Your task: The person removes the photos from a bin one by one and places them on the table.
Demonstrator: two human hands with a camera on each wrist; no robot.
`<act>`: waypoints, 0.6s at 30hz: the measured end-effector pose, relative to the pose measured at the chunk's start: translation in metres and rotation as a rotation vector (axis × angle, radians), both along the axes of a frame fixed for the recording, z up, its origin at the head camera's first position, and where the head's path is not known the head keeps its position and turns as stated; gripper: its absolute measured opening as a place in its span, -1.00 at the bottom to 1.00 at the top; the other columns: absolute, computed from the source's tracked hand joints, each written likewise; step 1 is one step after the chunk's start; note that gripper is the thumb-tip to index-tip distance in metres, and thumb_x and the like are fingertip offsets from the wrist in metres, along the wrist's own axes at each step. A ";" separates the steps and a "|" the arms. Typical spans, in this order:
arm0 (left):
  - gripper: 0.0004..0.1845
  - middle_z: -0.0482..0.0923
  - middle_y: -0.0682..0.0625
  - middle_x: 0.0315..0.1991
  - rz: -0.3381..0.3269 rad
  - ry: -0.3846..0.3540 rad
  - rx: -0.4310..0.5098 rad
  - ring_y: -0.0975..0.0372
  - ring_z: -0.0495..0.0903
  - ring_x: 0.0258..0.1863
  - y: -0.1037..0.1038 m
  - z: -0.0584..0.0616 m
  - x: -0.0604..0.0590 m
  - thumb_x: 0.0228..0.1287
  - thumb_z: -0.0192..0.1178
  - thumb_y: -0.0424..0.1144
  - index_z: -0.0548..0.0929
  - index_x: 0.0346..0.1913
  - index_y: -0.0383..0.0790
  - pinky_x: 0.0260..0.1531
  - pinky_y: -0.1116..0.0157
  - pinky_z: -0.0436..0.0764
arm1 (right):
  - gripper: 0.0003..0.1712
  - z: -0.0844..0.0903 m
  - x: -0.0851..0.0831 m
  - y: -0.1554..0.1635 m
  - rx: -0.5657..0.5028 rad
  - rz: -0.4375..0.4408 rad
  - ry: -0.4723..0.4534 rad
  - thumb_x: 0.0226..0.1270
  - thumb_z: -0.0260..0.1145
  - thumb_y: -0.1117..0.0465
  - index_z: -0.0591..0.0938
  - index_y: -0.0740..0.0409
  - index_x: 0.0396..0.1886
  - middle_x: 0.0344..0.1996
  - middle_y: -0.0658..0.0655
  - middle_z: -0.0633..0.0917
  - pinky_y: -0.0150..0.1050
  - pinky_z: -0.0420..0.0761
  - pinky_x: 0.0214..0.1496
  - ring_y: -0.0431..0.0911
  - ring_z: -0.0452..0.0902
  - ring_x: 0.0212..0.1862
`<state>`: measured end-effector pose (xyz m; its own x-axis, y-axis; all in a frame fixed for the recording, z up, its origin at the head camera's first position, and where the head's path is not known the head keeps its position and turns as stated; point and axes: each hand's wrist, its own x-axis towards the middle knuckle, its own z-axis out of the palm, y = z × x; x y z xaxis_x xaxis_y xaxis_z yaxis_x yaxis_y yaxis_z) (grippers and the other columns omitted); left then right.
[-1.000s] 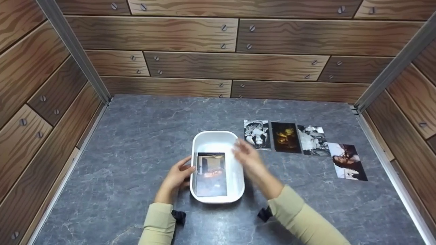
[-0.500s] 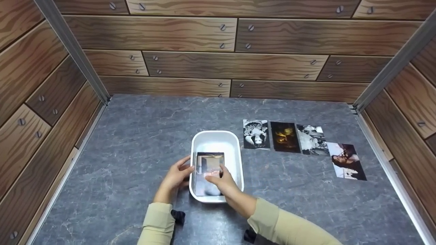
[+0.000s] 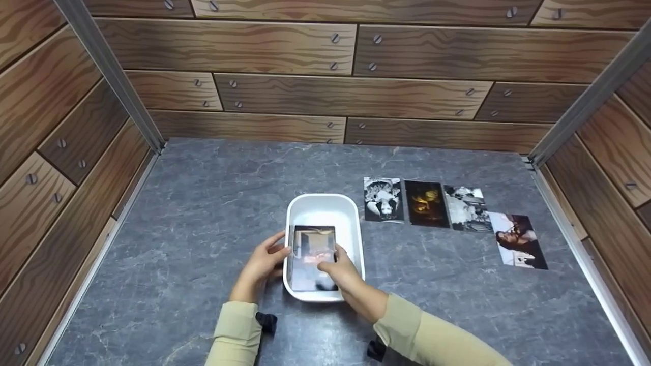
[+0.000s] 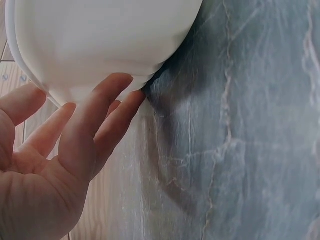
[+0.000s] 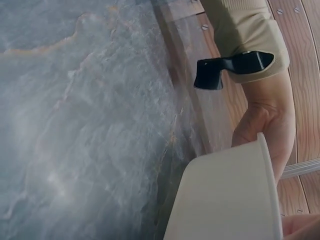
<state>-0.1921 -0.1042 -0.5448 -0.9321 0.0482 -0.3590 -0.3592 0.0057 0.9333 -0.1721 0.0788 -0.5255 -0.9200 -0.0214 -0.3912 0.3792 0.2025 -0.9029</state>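
A white oblong tub stands mid-table, a glossy photo print lying in its near left part. My left hand rests at the tub's left wall; in the left wrist view its extended fingers touch the outer wall near the base. My right hand reaches over the tub's right rim. Its thumb lies over the photo and its fingers bend at the photo's right edge, pinching it. The fingertips under that edge are hidden. In the right wrist view the tub wall covers most of both hands.
Right of the tub, several photo prints lie on the grey marbled table: a black-and-white one, a dark golden one, another black-and-white one, and a tilted colour one. Wood-patterned walls enclose the back and sides.
My right hand has come from above the tub's right rim down to the photo inside, then shifted slightly right to its edge. The left hand, tub and loose photos stay put.
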 end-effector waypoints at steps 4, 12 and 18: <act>-0.43 0.49 -0.41 0.17 -0.006 0.002 -0.003 0.08 0.66 -0.22 0.000 0.000 0.000 0.36 0.15 -0.37 0.33 0.41 -0.24 -0.41 0.18 0.72 | -0.07 0.000 -0.001 0.003 -0.006 0.022 -0.003 0.03 0.16 0.39 0.05 0.46 0.45 0.40 0.57 0.13 0.09 0.30 0.39 0.33 0.04 0.44; -0.43 0.47 -0.42 0.18 0.002 0.006 0.010 0.07 0.65 -0.21 0.000 0.002 0.001 0.36 0.15 -0.37 0.33 0.41 -0.25 -0.40 0.13 0.72 | -0.14 0.003 -0.001 0.009 -0.033 0.048 0.008 0.11 0.15 0.39 0.09 0.41 0.45 0.36 0.61 0.18 0.06 0.38 0.31 0.33 0.11 0.42; -0.44 0.49 -0.40 0.16 0.002 0.002 -0.009 0.09 0.65 -0.23 0.000 0.002 0.001 0.35 0.16 -0.36 0.35 0.40 -0.23 -0.44 0.16 0.71 | -0.19 0.006 -0.001 0.009 -0.030 0.038 -0.004 0.13 0.12 0.35 0.14 0.37 0.43 0.37 0.58 0.19 0.10 0.34 0.34 0.32 0.09 0.42</act>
